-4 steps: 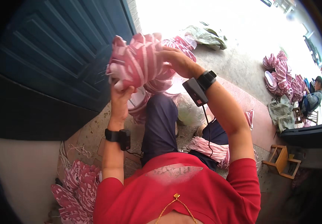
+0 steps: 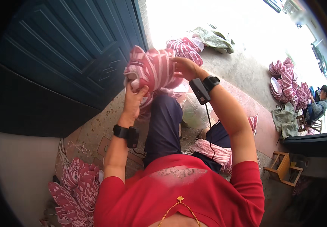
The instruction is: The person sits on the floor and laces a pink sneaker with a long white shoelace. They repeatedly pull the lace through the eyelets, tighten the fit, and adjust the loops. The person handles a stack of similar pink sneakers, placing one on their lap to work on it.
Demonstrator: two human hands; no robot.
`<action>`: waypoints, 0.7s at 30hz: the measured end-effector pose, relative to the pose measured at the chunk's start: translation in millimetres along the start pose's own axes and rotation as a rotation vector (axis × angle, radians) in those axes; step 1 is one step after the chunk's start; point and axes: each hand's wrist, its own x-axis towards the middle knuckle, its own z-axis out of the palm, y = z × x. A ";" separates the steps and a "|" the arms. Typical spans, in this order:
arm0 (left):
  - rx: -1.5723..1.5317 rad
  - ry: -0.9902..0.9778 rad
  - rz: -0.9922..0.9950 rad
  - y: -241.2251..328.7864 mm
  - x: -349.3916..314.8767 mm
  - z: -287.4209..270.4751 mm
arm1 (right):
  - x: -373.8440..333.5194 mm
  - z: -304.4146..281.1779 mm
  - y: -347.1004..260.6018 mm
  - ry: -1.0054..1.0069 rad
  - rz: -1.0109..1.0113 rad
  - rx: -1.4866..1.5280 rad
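Note:
A thick bundle of stacked pink-and-white fabric pieces [image 2: 152, 70], resembling shoe uppers, is held up in front of me above my left knee. My left hand [image 2: 135, 101] grips its lower left end from below, thumb on the near side. At the bundle's right side, my right hand [image 2: 187, 69] has its fingers curled against it; the fingertips are partly hidden. Below the held bundle, more pink-and-white pieces show beside my knee, partly covered.
A dark blue panelled door [image 2: 72, 49] stands at left. Similar bundles lie at the lower left [image 2: 78, 189], beyond my hands [image 2: 185, 50] and far right [image 2: 286, 81]. A pale plastic bag [image 2: 195, 110] sits between my legs. A wooden stool [image 2: 284, 168] and a seated person [image 2: 318, 104] are at right.
The bundle and both hands have shifted right and slightly down in the picture. The door has shifted right too, so the view has also moved. Both hands keep contact with the bundle.

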 end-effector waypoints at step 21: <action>0.114 -0.620 -0.386 -55.2 17.6 58.5 | -158.2 -85.5 93.0 0.232 -0.247 0.218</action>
